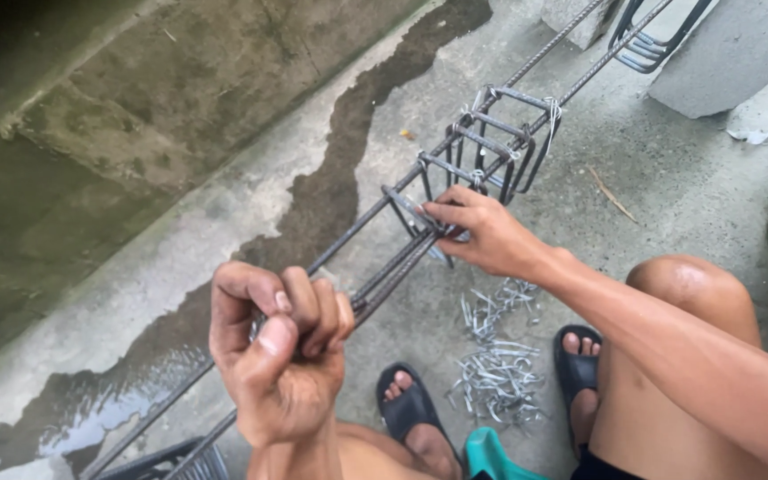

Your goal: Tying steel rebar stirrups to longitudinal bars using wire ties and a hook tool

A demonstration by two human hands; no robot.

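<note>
I count four square stirrups (pixel 491 142) tied on the long rebar cage (pixel 384 258), a fifth (pixel 406 213) loose at my right hand (pixel 482 236), whose fingers (pixel 442 213) pinch it against the bars. My left hand (pixel 282 356) is clenched around the rods nearer me. Below the right fingers lies one heap of cut tie wires (pixel 495 364) between my two black sandals (pixel 411 409). A concrete wall (pixel 91 133) hems the left; concrete blocks (pixel 731 53) crowd beyond the fingers, with bare floor in between
</note>
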